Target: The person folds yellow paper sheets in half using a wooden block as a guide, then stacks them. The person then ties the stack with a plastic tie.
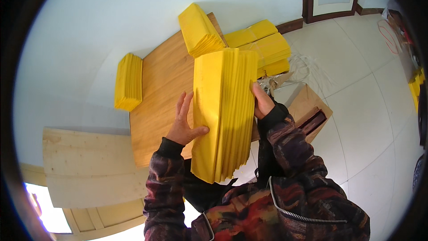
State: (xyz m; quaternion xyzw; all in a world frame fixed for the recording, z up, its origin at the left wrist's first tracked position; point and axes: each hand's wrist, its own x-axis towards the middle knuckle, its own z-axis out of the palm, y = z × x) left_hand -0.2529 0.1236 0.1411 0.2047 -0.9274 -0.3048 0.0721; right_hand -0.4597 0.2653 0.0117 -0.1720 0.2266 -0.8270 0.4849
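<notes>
Framed picture (314, 17): pink flower, small dark writing beside it. Big yellow stack (225, 116) between both hands, in front of right side of brown wood table (160, 71). Left hand (180, 127) spread wide, thumb touching stack's left side. Right hand (264, 101): thumb at stack's right edge, other fingers hidden, can't tell how they sit. Second yellow stack (200, 29) at table's far end, third yellow stack (129, 82) at left edge. Brown box (302, 97) on pale tile floor (361, 93). White wall (133, 9) behind.
</notes>
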